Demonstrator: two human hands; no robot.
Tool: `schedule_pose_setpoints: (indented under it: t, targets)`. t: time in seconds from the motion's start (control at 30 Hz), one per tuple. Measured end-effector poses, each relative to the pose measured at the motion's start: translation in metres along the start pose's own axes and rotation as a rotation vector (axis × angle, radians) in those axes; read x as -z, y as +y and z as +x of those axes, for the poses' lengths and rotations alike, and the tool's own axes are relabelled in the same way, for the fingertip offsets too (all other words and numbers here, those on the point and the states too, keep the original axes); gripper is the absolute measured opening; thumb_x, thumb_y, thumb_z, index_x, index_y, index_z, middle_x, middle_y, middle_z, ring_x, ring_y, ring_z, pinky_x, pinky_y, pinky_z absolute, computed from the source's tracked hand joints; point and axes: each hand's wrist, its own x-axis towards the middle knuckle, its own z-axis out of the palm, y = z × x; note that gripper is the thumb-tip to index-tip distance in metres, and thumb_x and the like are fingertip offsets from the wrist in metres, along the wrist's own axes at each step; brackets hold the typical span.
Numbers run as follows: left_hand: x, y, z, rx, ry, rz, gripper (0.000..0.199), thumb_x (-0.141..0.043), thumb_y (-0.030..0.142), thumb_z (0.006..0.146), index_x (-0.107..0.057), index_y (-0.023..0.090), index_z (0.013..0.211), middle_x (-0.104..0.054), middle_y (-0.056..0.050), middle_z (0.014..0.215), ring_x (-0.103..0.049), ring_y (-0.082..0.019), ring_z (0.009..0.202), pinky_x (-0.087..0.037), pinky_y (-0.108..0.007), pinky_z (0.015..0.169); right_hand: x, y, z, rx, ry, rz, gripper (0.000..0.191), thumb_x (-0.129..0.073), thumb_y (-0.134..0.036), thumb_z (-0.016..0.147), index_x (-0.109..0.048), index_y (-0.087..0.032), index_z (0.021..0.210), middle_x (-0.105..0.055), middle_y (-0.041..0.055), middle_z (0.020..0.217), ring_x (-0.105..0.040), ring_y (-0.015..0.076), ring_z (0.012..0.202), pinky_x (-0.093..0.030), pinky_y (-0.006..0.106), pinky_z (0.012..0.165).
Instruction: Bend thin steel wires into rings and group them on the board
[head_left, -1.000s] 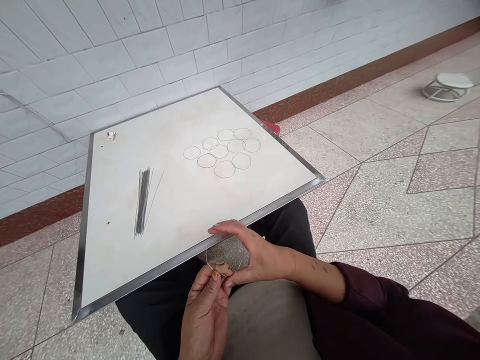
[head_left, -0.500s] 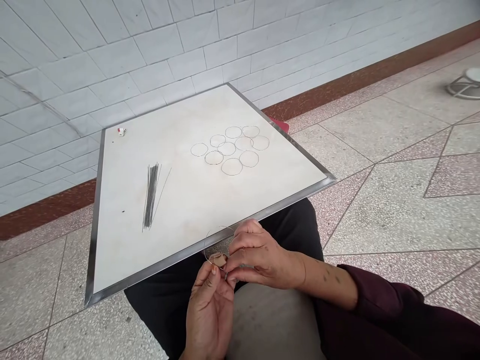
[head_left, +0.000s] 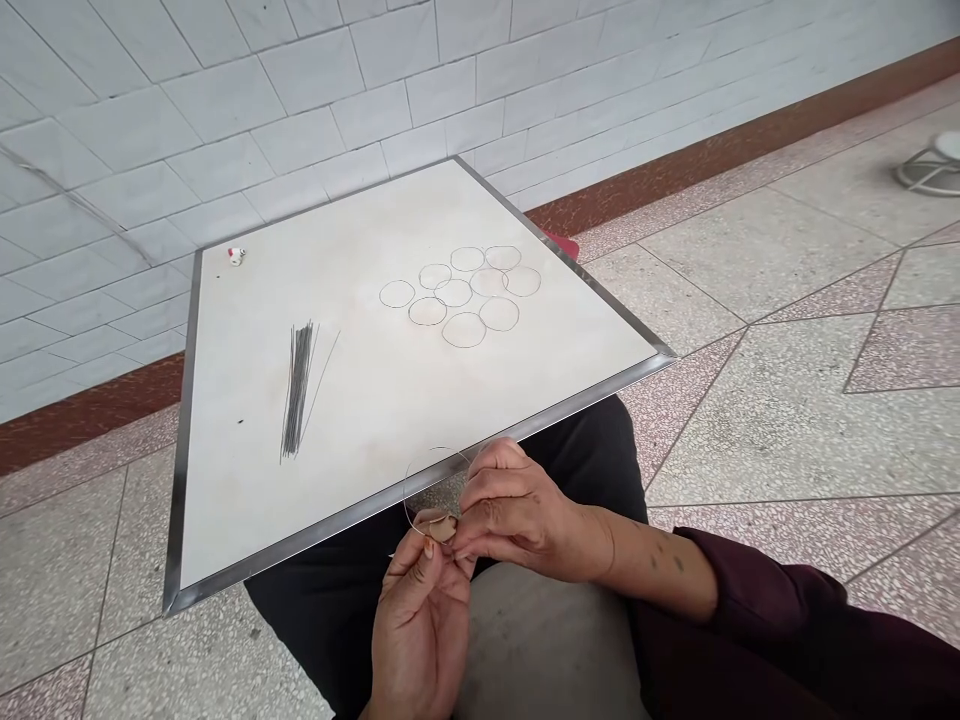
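Note:
A thin wire point(head_left: 406, 482) curves in a loop between my two hands, just off the table's front edge. My left hand point(head_left: 421, 600) is palm up and pinches the wire between thumb and fingers; something tan covers a fingertip. My right hand point(head_left: 506, 505) is closed against the left fingertips, gripping the wire's other side. Where the wire's ends lie is hidden by the fingers. On the white table point(head_left: 360, 400), a bundle of straight dark wires point(head_left: 298, 390) lies at the left, and several thin wire rings point(head_left: 463, 330) lie partly overlapping at the right.
A small red and white object point(head_left: 236, 257) sits at the table's back left corner. The table has a raised-looking metal edge point(head_left: 420, 484) and stands near a tiled wall. Something red shows behind its right side. A round stool point(head_left: 932, 170) stands far right on the floor.
The wire between my hands has closed from a gapped curve into a rounder loop. My fingers have shifted slightly, and the table appears a little lower left in view.

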Motion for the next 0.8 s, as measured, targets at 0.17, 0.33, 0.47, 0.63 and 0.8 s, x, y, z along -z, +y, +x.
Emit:
schedule_pose_setpoints:
  t: [0.17, 0.33, 0.47, 0.63, 0.8]
  targets:
    - [0.0, -0.002, 0.002, 0.013, -0.035, -0.006, 0.009, -0.081, 0.025, 0.075, -0.077, 0.019, 0.08, -0.066, -0.003, 0.086, -0.06, -0.017, 0.084, -0.052, -0.032, 0.083, -0.002, 0.004, -0.003, -0.023, -0.071, -0.025, 0.016, -0.059, -0.036, 0.099, -0.07, -0.026, 0.094, -0.068, -0.0006, 0.082, -0.056, 0.0161, 0.088, -0.043, 0.035, 0.089]
    - [0.001, -0.003, 0.003, 0.018, -0.02, -0.038, 0.009, -0.079, 0.025, 0.077, -0.077, 0.019, 0.083, -0.068, -0.005, 0.09, -0.061, -0.019, 0.088, -0.052, -0.036, 0.088, -0.001, 0.005, -0.002, 0.004, -0.094, -0.059, 0.014, -0.059, -0.033, 0.099, -0.071, -0.026, 0.094, -0.068, -0.001, 0.083, -0.055, 0.0152, 0.089, -0.042, 0.035, 0.093]
    - [0.002, -0.003, 0.001, 0.021, -0.012, -0.063, 0.01, -0.079, 0.025, 0.078, -0.077, 0.019, 0.085, -0.069, -0.005, 0.093, -0.062, -0.018, 0.09, -0.053, -0.032, 0.088, 0.002, -0.001, 0.003, 0.002, -0.05, -0.037, 0.019, -0.058, -0.04, 0.099, -0.07, -0.025, 0.098, -0.068, 0.0, 0.085, -0.056, 0.0152, 0.087, -0.044, 0.035, 0.092]
    - [0.003, -0.003, 0.0, 0.026, -0.009, -0.082, 0.011, -0.081, 0.025, 0.075, -0.077, 0.019, 0.084, -0.07, -0.004, 0.091, -0.062, -0.017, 0.089, -0.052, -0.029, 0.085, 0.004, -0.005, 0.003, 0.003, -0.118, 0.006, 0.014, -0.06, -0.033, 0.099, -0.068, -0.023, 0.103, -0.067, 0.0013, 0.09, -0.056, 0.0152, 0.09, -0.042, 0.037, 0.098]
    - [0.003, -0.002, -0.001, 0.035, -0.025, -0.074, 0.014, -0.081, 0.027, 0.076, -0.076, 0.017, 0.084, -0.069, -0.006, 0.095, -0.061, -0.018, 0.093, -0.051, -0.03, 0.088, 0.002, -0.006, 0.003, -0.005, -0.1, 0.009, 0.008, -0.063, -0.028, 0.096, -0.067, -0.024, 0.102, -0.066, -0.0001, 0.087, -0.055, 0.0152, 0.089, -0.042, 0.037, 0.096]
